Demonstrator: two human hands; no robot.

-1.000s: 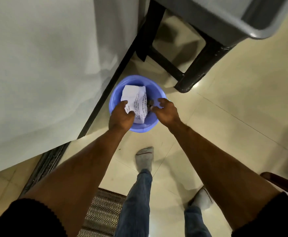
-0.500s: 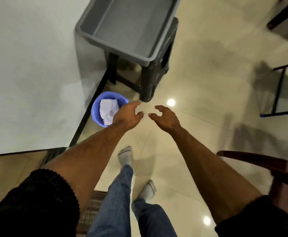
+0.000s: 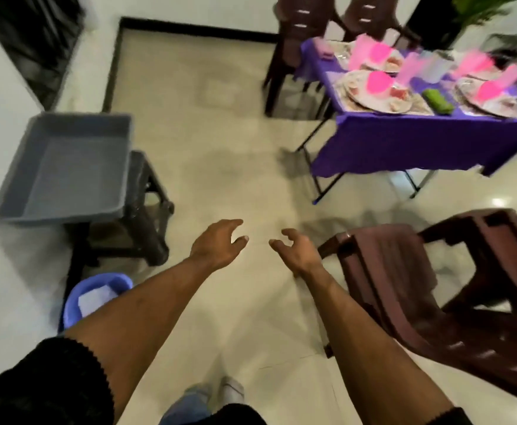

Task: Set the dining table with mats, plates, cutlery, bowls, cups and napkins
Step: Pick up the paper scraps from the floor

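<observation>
1. Head view: your left hand (image 3: 217, 245) and right hand (image 3: 294, 251) hung over the floor, fingers (image 3: 235, 223) loosely curled and apart, holding nothing.
2. The table (image 3: 404, 139), with its plates (image 3: 358, 93) and pink cups (image 3: 380, 82), stood well beyond your fingers, up right.

A tub (image 3: 67, 167) sits on a stool (image 3: 147, 210) at the left, with a bucket (image 3: 76, 299) on the floor near it. The bench (image 3: 419, 136) stands far right, carrying plates (image 3: 370, 96) and cups (image 3: 380, 82). A chair (image 3: 435, 286) lies near right.
</observation>
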